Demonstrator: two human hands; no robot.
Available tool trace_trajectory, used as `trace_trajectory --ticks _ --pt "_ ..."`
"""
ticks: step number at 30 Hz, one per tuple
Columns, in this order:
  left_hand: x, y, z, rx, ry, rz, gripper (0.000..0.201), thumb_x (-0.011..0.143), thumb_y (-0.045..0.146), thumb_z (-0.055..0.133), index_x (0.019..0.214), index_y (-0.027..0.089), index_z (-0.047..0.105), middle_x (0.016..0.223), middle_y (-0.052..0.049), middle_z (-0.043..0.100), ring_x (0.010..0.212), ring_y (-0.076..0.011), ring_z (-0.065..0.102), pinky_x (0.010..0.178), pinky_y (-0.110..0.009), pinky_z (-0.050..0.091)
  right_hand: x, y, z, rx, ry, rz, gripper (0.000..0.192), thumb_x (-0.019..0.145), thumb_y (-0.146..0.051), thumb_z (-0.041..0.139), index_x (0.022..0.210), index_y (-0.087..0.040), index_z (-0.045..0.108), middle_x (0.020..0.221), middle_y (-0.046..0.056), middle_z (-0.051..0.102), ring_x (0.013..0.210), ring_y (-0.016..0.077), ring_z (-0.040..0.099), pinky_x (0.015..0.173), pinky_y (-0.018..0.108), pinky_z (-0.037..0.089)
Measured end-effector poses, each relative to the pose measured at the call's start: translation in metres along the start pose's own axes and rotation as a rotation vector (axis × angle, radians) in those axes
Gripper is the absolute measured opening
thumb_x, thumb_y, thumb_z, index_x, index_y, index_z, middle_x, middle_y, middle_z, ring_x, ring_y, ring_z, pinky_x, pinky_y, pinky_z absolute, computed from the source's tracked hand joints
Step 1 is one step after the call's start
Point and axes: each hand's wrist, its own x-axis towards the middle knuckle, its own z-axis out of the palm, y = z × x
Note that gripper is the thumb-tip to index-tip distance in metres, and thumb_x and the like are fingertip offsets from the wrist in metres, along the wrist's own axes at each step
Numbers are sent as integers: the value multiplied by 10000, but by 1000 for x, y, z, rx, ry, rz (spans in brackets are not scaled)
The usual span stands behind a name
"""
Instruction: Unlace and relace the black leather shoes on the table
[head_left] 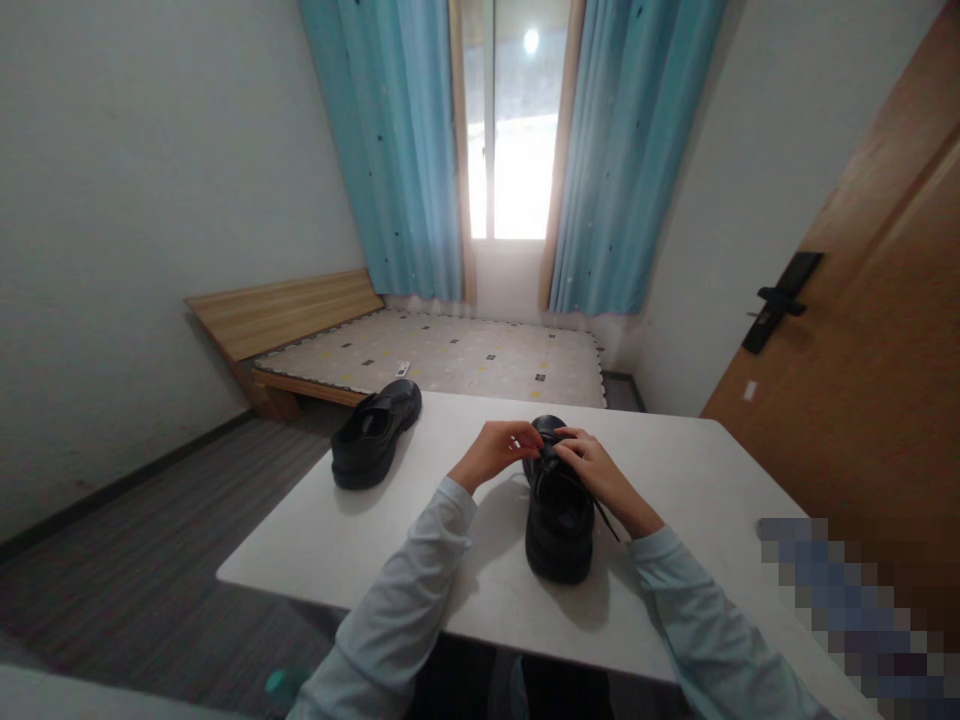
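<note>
A black lace-up shoe [559,545] stands on the white table in front of me, heel toward me and toe pointing away. My left hand [499,447] is at the left of its lacing, fingertips pinched together on the black shoelace. From the other side my right hand [596,468] reaches over the lacing, thumb and fingers closed on the lace too. One loose lace end [607,522] hangs down the shoe's right side to the tabletop. The exact grip on the lace is too small to make out. A second black shoe [373,440] rests at the table's left edge.
The white table [660,600] spans the space before me. Beyond it is a low bed [465,350] with a wooden headboard [300,312], below a window with blue curtains [405,150]. To the right is a wooden door [862,260]; a blurred patch covers the lower right.
</note>
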Motion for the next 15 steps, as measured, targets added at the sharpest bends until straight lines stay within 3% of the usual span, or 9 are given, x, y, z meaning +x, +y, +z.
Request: trace_trajectory --ticks 10,15 --pt "1 -6 6 -55 28 -1 141 711 215 689 845 169 682 771 -26 709 730 -143 649 698 -251 489 1 -1 -7 108 -135 24 162 725 -325 620 747 -216 738 1176 108 587 1136 271 519 990 448 366" --pt "1 -3 7 -61 55 7 135 718 247 692 821 159 680 787 -36 706 746 -152 650 706 -261 496 0 -1 -3 83 -84 42 107 682 -295 668 693 -209 731 1168 104 574 1126 269 513 1028 450 312"
